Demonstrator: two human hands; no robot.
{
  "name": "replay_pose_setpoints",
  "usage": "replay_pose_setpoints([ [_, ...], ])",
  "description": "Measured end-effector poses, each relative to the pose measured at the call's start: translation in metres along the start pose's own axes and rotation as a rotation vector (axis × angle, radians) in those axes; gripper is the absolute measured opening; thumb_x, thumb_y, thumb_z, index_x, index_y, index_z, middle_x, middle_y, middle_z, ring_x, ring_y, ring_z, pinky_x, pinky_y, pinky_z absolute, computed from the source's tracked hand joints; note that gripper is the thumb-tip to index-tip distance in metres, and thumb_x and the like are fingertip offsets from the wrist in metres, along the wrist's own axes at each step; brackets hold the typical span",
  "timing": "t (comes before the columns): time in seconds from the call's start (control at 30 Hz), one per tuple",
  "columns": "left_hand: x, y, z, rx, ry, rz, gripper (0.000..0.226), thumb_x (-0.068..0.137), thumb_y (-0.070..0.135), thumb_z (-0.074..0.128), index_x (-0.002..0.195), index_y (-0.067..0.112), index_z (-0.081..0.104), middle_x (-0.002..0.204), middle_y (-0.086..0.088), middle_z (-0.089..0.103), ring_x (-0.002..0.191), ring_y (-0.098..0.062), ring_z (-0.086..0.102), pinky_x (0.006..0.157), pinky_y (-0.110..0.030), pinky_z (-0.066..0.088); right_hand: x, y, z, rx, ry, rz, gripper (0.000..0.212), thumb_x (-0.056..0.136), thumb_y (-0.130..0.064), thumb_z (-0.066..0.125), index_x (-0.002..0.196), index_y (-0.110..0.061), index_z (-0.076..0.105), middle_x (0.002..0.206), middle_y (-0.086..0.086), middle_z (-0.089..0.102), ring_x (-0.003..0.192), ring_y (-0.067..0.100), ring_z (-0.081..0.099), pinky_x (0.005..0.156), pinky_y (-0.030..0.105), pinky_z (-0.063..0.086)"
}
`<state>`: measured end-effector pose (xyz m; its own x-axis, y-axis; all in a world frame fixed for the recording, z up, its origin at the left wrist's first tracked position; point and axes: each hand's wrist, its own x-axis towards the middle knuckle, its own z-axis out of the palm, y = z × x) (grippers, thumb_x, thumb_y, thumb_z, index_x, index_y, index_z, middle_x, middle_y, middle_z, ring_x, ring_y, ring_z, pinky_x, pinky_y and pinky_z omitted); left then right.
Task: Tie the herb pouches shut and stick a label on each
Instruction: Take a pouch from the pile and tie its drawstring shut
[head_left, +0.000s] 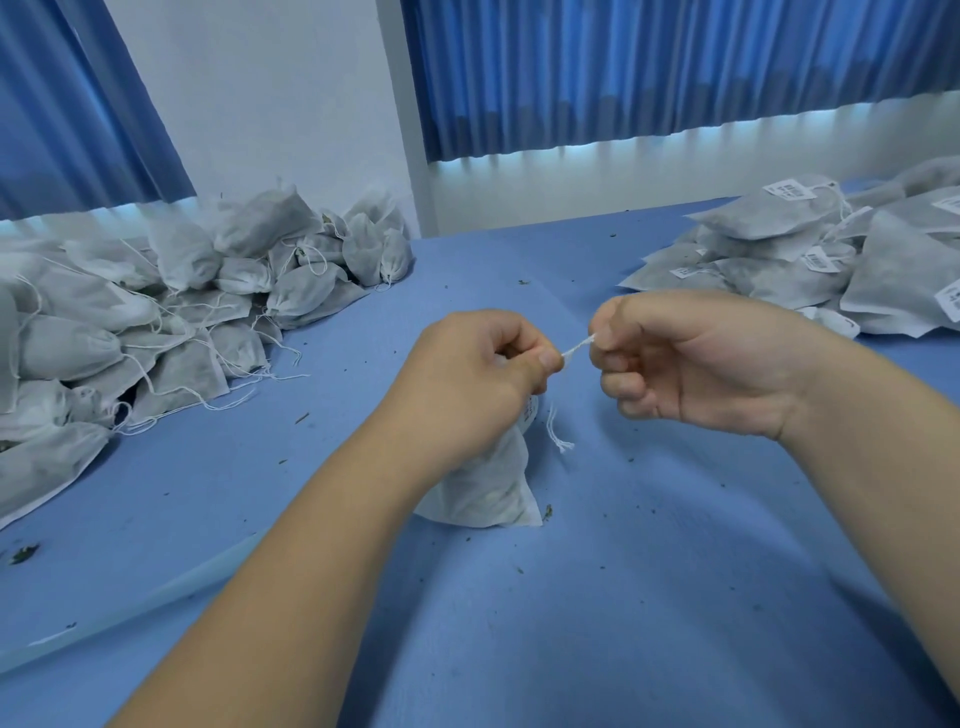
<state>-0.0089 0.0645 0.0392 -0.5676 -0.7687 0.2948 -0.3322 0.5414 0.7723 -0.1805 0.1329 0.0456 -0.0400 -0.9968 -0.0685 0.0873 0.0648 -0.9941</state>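
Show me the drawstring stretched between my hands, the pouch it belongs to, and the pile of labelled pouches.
drawstring (577, 345): head view, taut middle stretch.
pouch (488, 493): head view, lower body.
pile of labelled pouches (769, 218): head view, top pouch's fabric.

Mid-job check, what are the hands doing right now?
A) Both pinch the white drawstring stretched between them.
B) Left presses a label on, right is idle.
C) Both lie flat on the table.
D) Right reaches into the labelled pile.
A: the left hand and the right hand both pinch the drawstring, taut between them, above the pouch.
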Motion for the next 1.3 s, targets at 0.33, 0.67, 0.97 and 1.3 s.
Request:
replay_pose_setpoints([
  [0.33,0.0,-0.003,-0.004,-0.178,-0.103,-0.016,0.013,0.091,0.027,0.068,0.079,0.022,0.067,0.069,0.013,0.065,0.053,0.002,0.055,0.059,-0.016,0.04,0.006,0.001,0.007,0.213,0.134,-0.079,0.018,0.086,-0.01,0.051,0.069,-0.014,0.052,0.065,0.002,0.051,0.053,0.015,0.051,0.043,0.021,0.041],
  [0.67,-0.005,-0.002,0.001,-0.12,-0.412,-0.125,0.04,0.074,0.048,0.071,0.106,0.025,0.067,0.104,0.0,0.074,0.099,-0.022,0.071,0.095,-0.052,0.053,0.004,-0.007,-0.005,0.4,0.43,-0.265,0.026,0.085,-0.012,0.049,0.059,-0.016,0.053,0.057,-0.003,0.049,0.049,0.011,0.052,0.046,0.021,0.039],
  [0.97,0.002,-0.009,0.004,-0.22,-0.216,-0.331,0.03,0.068,0.051,0.062,0.069,0.022,0.067,0.076,0.002,0.072,0.075,-0.02,0.07,0.079,-0.038,0.051,0.0,-0.008,0.003,0.372,0.415,-0.382,0.024,0.086,-0.008,0.051,0.064,-0.017,0.051,0.063,-0.001,0.05,0.053,0.013,0.05,0.048,0.022,0.037],
  [1.3,0.008,-0.006,0.011,-0.233,0.127,-0.258,0.052,0.068,0.059,0.049,0.086,0.014,0.065,0.071,0.003,0.065,0.066,-0.021,0.062,0.061,-0.038,0.047,0.003,0.015,0.032,-0.691,0.365,-0.711,0.01,0.073,-0.01,0.062,0.07,-0.019,0.059,0.068,-0.01,0.059,0.061,0.007,0.053,0.059,0.013,0.038],
])
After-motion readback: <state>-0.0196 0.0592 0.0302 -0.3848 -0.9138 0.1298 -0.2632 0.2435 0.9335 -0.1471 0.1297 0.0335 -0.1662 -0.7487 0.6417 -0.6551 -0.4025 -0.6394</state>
